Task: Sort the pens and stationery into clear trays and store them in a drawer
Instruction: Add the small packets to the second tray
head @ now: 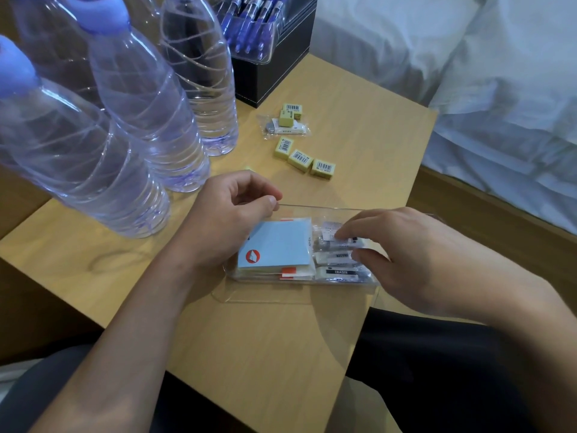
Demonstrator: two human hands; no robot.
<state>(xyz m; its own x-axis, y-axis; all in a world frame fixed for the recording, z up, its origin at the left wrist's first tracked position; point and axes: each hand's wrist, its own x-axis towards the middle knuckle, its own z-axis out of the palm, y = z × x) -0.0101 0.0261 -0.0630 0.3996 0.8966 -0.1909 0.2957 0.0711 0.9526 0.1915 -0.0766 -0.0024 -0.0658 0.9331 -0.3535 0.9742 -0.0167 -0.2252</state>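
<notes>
A clear tray (265, 293) lies on the wooden table in front of me. It holds blue sticky-note pads (276, 245) on the left and white erasers (335, 271) on the right. My left hand (231, 214) rests at the tray's far-left edge, its fingers curled and the thumb at the rim. My right hand (396, 245) pinches a wrapped white eraser (340, 243) inside the tray. Several small yellow erasers (299, 159) and a plastic packet (285, 128) lie farther back. Blue pens (249, 23) stand in another clear tray (265, 54) on a black box.
Three clear water bottles (140, 120) stand close together at the left, tall over the table. The black box (274, 64) sits at the back. A bed with white bedding (468, 73) borders the table's right side. Bare wood (249, 354) lies near me.
</notes>
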